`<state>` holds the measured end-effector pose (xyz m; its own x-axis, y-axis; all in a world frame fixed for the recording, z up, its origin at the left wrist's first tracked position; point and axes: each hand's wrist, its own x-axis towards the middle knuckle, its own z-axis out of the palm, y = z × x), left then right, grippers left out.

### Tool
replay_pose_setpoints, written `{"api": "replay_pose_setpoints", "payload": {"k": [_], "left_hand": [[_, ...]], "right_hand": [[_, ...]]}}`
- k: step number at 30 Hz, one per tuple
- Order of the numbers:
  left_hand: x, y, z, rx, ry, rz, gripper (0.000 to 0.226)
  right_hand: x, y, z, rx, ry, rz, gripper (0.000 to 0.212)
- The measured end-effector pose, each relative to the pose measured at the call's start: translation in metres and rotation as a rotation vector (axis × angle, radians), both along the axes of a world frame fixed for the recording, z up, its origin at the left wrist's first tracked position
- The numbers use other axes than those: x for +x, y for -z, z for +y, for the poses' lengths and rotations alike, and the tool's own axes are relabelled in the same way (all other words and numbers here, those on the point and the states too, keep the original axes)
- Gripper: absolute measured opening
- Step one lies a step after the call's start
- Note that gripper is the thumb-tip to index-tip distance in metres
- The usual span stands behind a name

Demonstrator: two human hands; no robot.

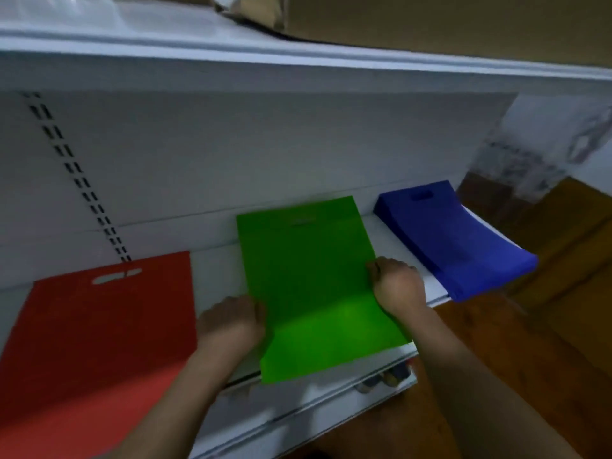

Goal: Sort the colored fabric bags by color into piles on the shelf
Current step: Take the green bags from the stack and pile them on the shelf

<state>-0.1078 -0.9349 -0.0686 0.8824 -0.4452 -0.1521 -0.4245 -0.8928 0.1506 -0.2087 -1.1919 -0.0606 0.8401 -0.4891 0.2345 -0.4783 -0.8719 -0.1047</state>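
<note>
My hands grip the two long edges of a green fabric bag (pixel 318 286) on a white shelf (pixel 433 293), my left hand (pixel 231 321) curled over its left edge and my right hand (pixel 397 284) pinching its right edge further back. The bag is a flat, matte rectangle with an oval die-cut handle slot near its far end; that far end leans up against the shelf's white back panel (pixel 231 154), while the near end hangs out past the shelf's front lip, brighter where the light catches it.

To the left, well apart from the green one, lies a red fabric bag (pixel 99 332) of the same flat rectangular cut, its handle slot showing pale against the cloth and its near end also spilling over the front edge. To the right, a stack of blue fabric bags (pixel 457 240) sits in a thick pile, sagging in a soft curve, the near end drooping off the shelf's right corner; a slot shows in the top bag.

A slotted metal upright (pixel 79 180) runs diagonally down the back panel toward the red bag. Above, a second white shelf (pixel 231 51) carries a brown cardboard box (pixel 447 24) and crinkled clear plastic wrap (pixel 66 11). A brown wooden surface (pixel 546 309) lies to the right, blurred.
</note>
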Motion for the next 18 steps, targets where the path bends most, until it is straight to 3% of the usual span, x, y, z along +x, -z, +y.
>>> {"api": "replay_pose_setpoints", "payload": {"k": [2,4,5,9,11,13,18], "left_hand": [[-0.007,0.001,-0.021,0.065,-0.062,0.044,0.028],[-0.012,0.006,-0.034,0.057,-0.162,0.080,0.034],[-0.015,0.011,-0.035,0.053,-0.202,0.063,0.038],[-0.018,0.025,-0.045,-0.076,-0.230,-0.188,0.037],[-0.018,0.027,-0.052,-0.037,-0.302,-0.057,0.029],[-0.017,0.023,-0.058,0.038,-0.276,0.014,0.035],[-0.013,0.023,-0.069,0.084,-0.339,0.053,0.036]], "right_hand": [[0.018,0.006,-0.024,0.031,-0.027,0.075,0.035],[0.028,0.017,-0.046,0.119,0.010,0.292,0.034],[0.031,0.021,-0.055,0.139,0.011,0.312,0.034],[0.038,0.032,-0.076,0.289,-0.020,0.241,0.037],[0.042,0.031,-0.083,0.394,-0.054,0.229,0.035],[0.043,0.029,-0.088,0.381,-0.137,0.261,0.026],[0.046,0.030,-0.096,0.318,-0.230,0.243,0.017]]}}
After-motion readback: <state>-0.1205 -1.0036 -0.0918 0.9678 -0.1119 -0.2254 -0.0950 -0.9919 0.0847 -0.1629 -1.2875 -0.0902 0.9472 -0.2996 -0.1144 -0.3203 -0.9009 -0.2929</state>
